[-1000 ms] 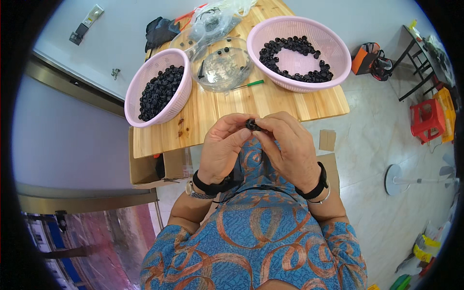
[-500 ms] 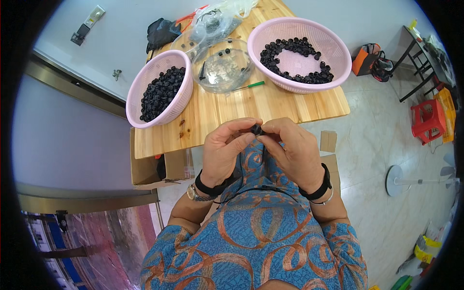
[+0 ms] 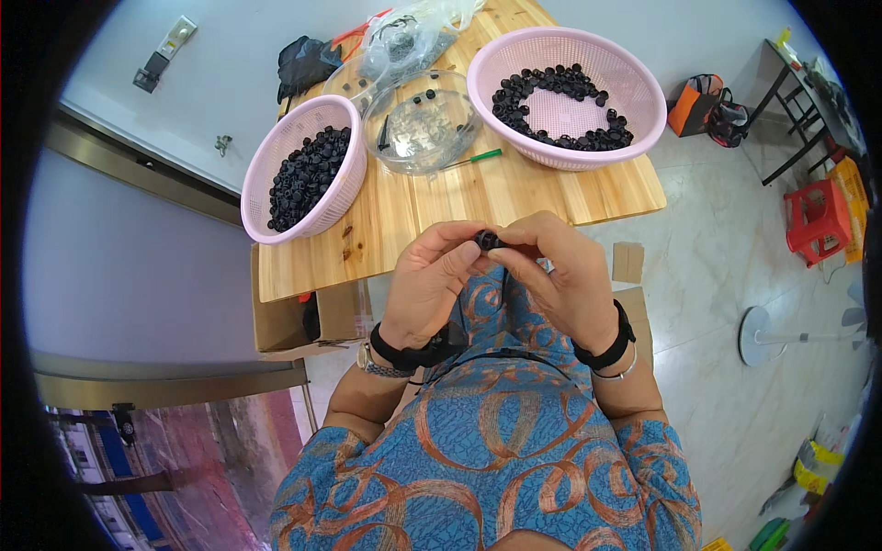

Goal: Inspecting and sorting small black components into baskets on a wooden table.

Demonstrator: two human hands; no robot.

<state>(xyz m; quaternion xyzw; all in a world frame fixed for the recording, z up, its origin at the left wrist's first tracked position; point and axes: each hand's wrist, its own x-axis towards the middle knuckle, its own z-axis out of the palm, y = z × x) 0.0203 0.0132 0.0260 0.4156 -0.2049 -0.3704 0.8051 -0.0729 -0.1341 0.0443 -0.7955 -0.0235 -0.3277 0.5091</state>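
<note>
Between my fingertips, just off the table's near edge, is a small round black part [image 3: 487,240] with a hollow-looking face. My left hand [image 3: 430,275] pinches it from the left with thumb and fingers. From the other side my right hand [image 3: 559,274] grips it too, its thumb and forefinger pressed together at the part. A pink basket [image 3: 356,174] on the left is heaped with similar black parts [image 3: 310,179]. The larger pink basket [image 3: 654,110] on the right holds a ring of black parts [image 3: 597,138] around its bare bottom.
Between the baskets on the wooden table [image 3: 404,243] sit a clear round tray [image 3: 423,138] with small pieces and a green-handled tool [image 3: 485,155]. Clear plastic bags [image 3: 413,41] and a black bag [image 3: 308,64] lie behind. A cardboard box [image 3: 276,326] stands below the left corner.
The black part has turned between my fingers, so its round face now shows more. My right hand has risen slightly; the view has shifted a little.
</note>
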